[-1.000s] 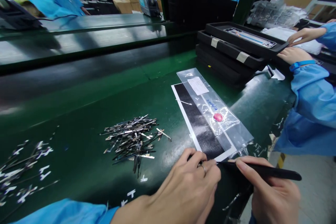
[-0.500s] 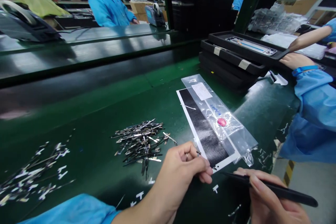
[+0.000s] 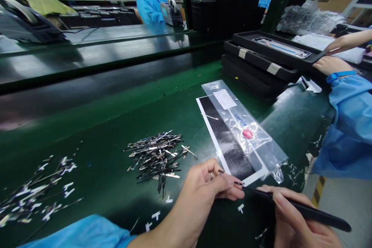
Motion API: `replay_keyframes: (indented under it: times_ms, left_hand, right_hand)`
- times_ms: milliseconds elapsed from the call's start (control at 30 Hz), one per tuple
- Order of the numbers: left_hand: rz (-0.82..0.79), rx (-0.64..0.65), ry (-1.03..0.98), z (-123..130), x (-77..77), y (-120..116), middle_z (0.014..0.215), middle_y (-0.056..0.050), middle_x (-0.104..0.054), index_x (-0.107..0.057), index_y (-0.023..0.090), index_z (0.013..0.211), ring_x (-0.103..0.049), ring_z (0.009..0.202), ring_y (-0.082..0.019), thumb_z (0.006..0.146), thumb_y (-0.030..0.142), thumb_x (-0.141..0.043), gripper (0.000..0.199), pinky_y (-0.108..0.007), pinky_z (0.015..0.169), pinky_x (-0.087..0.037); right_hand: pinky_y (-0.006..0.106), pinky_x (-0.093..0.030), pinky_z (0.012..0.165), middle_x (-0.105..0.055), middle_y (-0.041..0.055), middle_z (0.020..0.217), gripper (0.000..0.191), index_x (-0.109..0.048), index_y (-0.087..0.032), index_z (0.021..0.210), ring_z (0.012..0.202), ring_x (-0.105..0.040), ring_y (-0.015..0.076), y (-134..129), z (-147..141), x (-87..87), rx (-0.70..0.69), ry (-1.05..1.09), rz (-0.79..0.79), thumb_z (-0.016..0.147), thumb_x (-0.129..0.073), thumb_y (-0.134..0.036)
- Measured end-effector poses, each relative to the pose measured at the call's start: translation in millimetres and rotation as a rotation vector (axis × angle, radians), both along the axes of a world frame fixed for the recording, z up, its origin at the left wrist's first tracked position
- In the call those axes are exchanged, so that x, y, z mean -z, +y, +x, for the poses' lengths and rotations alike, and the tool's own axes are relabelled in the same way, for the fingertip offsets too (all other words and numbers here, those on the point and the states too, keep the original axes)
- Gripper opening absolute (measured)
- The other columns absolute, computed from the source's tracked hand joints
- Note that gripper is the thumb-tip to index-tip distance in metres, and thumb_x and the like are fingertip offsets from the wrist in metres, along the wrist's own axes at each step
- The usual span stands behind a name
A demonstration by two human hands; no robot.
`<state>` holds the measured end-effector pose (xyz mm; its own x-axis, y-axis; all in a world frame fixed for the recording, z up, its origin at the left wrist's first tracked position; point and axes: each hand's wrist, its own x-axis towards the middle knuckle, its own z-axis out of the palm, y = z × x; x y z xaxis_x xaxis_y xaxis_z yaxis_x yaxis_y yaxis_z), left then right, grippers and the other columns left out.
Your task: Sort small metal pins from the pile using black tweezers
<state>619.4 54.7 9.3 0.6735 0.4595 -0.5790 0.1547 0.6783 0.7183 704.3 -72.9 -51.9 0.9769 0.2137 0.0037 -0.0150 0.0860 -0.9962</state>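
My left hand (image 3: 207,192) pinches a small dark strip-like part (image 3: 238,183) between thumb and fingers; its dark ends show past the fingertips, and the rest is hidden. In my right hand (image 3: 296,217) is a pair of black tweezers (image 3: 318,213), gripped like a pen, with the tip right by the part's end. Whether the tip touches it I cannot tell. Beyond my left fingers lies a white-edged black sheet (image 3: 225,145), partly under a clear plastic bag (image 3: 255,124) with a label and a red sticker. A heap of thin dark strips (image 3: 157,157) lies left of my hand.
Another scattered pile of strips (image 3: 37,193) is at the left, and small white T-shaped scraps (image 3: 156,215) dot the green table (image 3: 107,124). Stacked black trays (image 3: 258,69) stand at the back right, where a co-worker's hands (image 3: 334,64) touch them. A tape dispenser (image 3: 27,19) sits on the back ledge.
My left hand has moved slightly right with the part, closer to the tweezer tip. In the background, a person in blue appears farther right.
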Motion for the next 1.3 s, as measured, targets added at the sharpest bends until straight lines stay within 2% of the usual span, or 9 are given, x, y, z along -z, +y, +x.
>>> replay_keyframes:
  times_ms: [267, 467, 667, 1067, 1300]
  left_hand:
    - [-0.021, -0.004, -0.029, 0.4, 3.0, -0.5, 0.073, -0.008, -0.066, -0.045, 0.012, 0.058, -0.063, 0.064, -0.013, 0.07, 0.013, -0.06, 0.02, -0.019, 0.065, -0.047]
    - [-0.036, 0.025, -0.05, 1.2, 8.3, -0.9, 0.071, -0.007, -0.066, -0.046, 0.012, 0.058, -0.064, 0.062, -0.013, 0.068, 0.013, -0.062, 0.019, -0.018, 0.064, -0.048]
    - [-0.053, -0.009, -0.048, -0.5, 5.3, 0.6, 0.073, -0.008, -0.066, -0.046, 0.012, 0.058, -0.064, 0.066, -0.014, 0.067, 0.013, -0.063, 0.02, -0.019, 0.066, -0.048]
    - [-0.034, -0.018, -0.021, 0.1, -2.4, -0.6, 0.074, -0.008, -0.066, -0.046, 0.012, 0.058, -0.064, 0.069, -0.015, 0.068, 0.013, -0.063, 0.019, -0.019, 0.067, -0.048]
    - [-0.035, -0.006, -0.028, -1.3, -0.6, -1.6, 0.074, -0.008, -0.066, -0.046, 0.012, 0.058, -0.064, 0.067, -0.014, 0.069, 0.012, -0.062, 0.019, -0.019, 0.067, -0.048]
  right_hand:
    - [0.029, -0.054, 0.053, -0.066, 0.007, 0.067, 0.016, -0.067, -0.014, 0.063, 0.058, -0.063, 0.0225, 1.2, -2.3, -4.2, 0.038, -0.047, -0.054, 0.054, -0.076, -0.025]
    - [0.033, -0.054, 0.053, -0.066, 0.0077, 0.066, 0.02, -0.067, -0.013, 0.064, 0.057, -0.063, 0.0242, 1.1, -2.3, -0.7, 0.076, -0.032, -0.048, 0.054, -0.076, -0.028]
    - [0.031, -0.054, 0.053, -0.066, 0.0073, 0.067, 0.02, -0.067, -0.014, 0.063, 0.057, -0.063, 0.023, 2.0, -2.5, -1.9, 0.068, -0.05, -0.091, 0.054, -0.076, -0.028]
    - [0.031, -0.053, 0.052, -0.066, 0.0071, 0.066, 0.019, -0.067, -0.014, 0.064, 0.055, -0.063, 0.0231, 1.4, -2.7, -1.5, 0.075, -0.022, -0.037, 0.053, -0.076, -0.026]
    - [0.036, -0.054, 0.059, -0.067, 0.0081, 0.069, 0.02, -0.067, -0.014, 0.065, 0.062, -0.063, 0.0259, -1.0, -4.0, -0.5, 0.067, -0.007, -0.057, 0.054, -0.076, -0.029]
